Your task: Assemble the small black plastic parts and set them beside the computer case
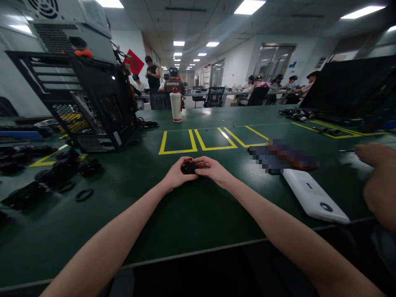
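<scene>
Between my two hands is a small black part (189, 168), held just above the green table; its exact kind is too dark and small to make out. My left hand (178, 173) wraps its fingers and thumb around the part from the left. From the right, my right hand (213, 170) pinches the same part with its fingertips. Several black camera-like parts (89, 167) lie to the left of my hands, and a black ring (84, 194) rests flat in front of them.
An open computer case (105, 103) stands at the left. A white cup (176, 106) is behind my hands, beyond yellow tape frames (177, 152). To the right lie a white power bank (312, 194) and blurred phone-like things. A co-worker's hand (375, 154) reaches in at far right, near a monitor (349, 88).
</scene>
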Demonstrator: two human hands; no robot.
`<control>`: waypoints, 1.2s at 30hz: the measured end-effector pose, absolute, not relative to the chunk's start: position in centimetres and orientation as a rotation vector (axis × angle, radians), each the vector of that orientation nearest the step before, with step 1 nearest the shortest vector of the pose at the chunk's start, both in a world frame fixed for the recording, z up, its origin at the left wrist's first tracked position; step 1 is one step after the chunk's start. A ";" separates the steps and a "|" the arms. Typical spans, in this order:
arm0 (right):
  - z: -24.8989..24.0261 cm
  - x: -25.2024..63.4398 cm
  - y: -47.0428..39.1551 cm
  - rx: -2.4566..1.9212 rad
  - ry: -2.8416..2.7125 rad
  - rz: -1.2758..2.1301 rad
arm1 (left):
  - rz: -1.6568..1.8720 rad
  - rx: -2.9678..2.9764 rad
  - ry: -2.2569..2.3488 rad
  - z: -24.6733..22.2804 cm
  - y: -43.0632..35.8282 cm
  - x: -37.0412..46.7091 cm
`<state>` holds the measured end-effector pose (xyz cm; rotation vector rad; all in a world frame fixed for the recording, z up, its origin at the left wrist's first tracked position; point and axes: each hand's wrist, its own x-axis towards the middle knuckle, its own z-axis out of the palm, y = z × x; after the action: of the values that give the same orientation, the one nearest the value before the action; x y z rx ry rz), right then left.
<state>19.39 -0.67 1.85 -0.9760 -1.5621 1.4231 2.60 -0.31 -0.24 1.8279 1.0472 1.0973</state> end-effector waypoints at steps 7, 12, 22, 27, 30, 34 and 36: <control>1.8 19.3 -0.7 -0.966 -1.477 1.504 | 1.048 1.866 1.054 0.1 -0.5 2.5; 1.8 19.3 -0.6 -1.004 -1.500 1.466 | 1.047 1.876 1.063 -0.2 -0.4 2.5; 2.2 19.6 -0.9 -0.984 -1.523 1.531 | 1.061 1.860 1.058 -0.3 -0.2 2.5; 1.7 19.3 -0.4 -0.980 -1.492 1.470 | 1.046 1.884 1.078 -0.3 -0.2 2.5; 1.6 19.3 -0.2 -1.008 -1.488 1.480 | 1.036 1.901 1.073 -0.2 -0.2 2.5; 1.9 19.4 -0.5 -1.031 -1.530 1.464 | 1.037 1.908 1.068 -0.2 -0.2 2.5; 2.1 19.5 -0.6 -1.039 -1.559 1.445 | 1.035 1.909 1.078 -0.3 -0.2 2.5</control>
<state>19.50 -0.65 2.07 -1.0386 -1.5589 1.4453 2.45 -0.19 -0.25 1.9095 1.0783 1.0347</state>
